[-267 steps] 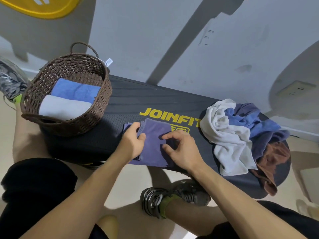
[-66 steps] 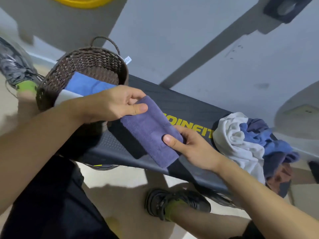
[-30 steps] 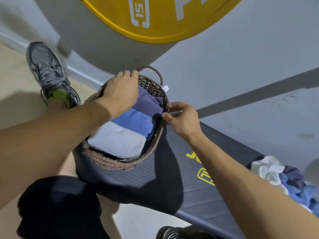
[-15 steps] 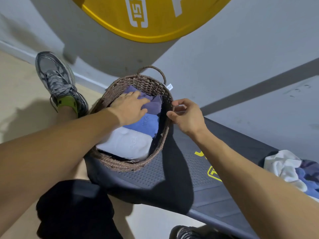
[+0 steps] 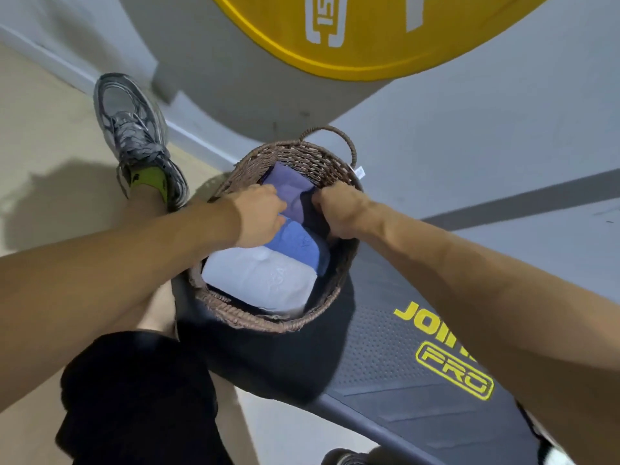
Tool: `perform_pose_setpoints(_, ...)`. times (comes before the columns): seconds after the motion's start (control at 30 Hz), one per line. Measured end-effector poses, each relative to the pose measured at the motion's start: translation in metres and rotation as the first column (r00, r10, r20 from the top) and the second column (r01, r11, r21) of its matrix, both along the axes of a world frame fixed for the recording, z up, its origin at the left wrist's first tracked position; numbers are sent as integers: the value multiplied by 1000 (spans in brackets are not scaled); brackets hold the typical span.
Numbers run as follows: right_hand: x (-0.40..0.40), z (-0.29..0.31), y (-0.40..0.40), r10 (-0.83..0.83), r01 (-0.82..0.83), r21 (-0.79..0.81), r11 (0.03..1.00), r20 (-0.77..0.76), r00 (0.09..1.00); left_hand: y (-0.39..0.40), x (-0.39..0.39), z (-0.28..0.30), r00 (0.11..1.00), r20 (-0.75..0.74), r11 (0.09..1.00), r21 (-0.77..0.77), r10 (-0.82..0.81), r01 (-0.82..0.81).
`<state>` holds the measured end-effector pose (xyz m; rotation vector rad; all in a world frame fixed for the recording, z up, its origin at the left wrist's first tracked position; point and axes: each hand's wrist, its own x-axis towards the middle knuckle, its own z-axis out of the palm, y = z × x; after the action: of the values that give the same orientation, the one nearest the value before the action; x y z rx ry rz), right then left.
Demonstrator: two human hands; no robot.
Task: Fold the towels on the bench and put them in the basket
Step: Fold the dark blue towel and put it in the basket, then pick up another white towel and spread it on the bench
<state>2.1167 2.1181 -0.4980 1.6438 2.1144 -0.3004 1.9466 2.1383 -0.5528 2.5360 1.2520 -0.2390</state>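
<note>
A brown woven basket (image 5: 255, 322) stands at the left end of the black bench (image 5: 379, 370). Inside lie a folded white towel (image 5: 258, 278), a folded blue towel (image 5: 298, 245) and, at the far end, a folded purple towel (image 5: 288, 189). My left hand (image 5: 260, 216) presses on the purple towel's near left edge, fingers curled onto it. My right hand (image 5: 335, 209) reaches into the basket's right side with fingers curled down beside the purple towel; its fingertips are hidden. The pile of unfolded towels is out of view.
A yellow weight plate (image 5: 369, 35) leans on the grey wall behind the basket. My left foot in a grey sneaker (image 5: 134, 139) rests on the beige floor left of the basket. A white scrap (image 5: 557, 454) shows at the bottom right edge.
The purple towel went from the bench into the basket's far end. In the last half second my right hand moved from the basket's rim into the basket, and my left hand slid to the towel's edge.
</note>
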Motion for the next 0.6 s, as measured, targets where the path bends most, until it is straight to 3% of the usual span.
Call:
perform_pose_setpoints(0.13, 5, 14, 13, -16, 21, -84, 996, 62, 998, 1, 0, 0, 999, 50, 1000, -9, -1, 2)
perform_pose_setpoints(0.27, 4, 10, 25, -107, 133, 128, 983, -192, 976, 2, -5, 0, 997, 72, 1000, -14, 2, -1)
perform_pose_setpoints(0.4, -5, -14, 23, -148, 166, 86, 982, -187, 971, 6, 3, -1, 951, 309, 992, 125, -18, -22)
perform_pose_setpoints(0.5, -6, -21, 25, -203, 229, 101, 968, -217, 955, 14, 10, -4, 913, 402, 996, 30, 68, -87)
perform_pose_setpoints(0.6, -3, -17, 18, -219, 239, 109, 965, -172, 961, 16, 14, -7, 919, 367, 989, -42, 147, -141)
